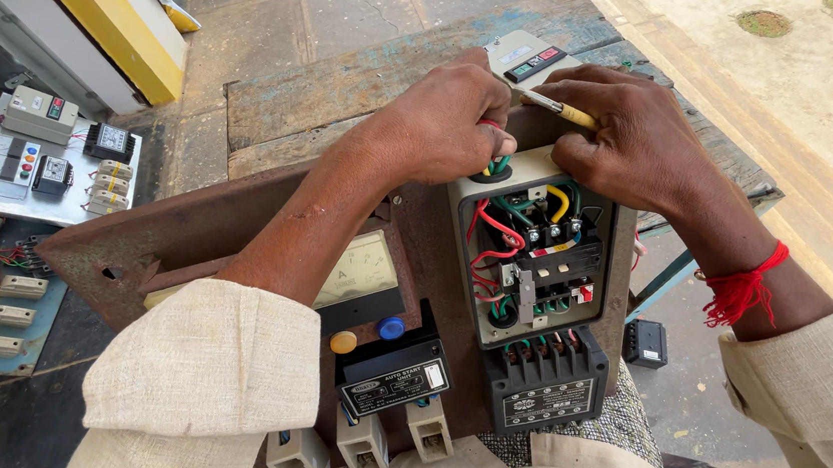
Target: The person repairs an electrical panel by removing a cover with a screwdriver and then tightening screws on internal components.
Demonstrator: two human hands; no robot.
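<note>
An open starter box (537, 254), cream-walled and packed with red, green and yellow wires, was mounted at the right edge of a rusty metal panel (136, 243). Its top wire bundle (497, 165) was pinched in the closed left hand (447, 121). A yellow-handled screwdriver (558, 108) was gripped by the right hand (629, 135) just above the box's top right corner. An ammeter (359, 269), a black relay unit (394, 378) and a black terminal block (547, 385) were fixed lower on the panel. A worn wooden bench (362, 73) was seen behind it.
</note>
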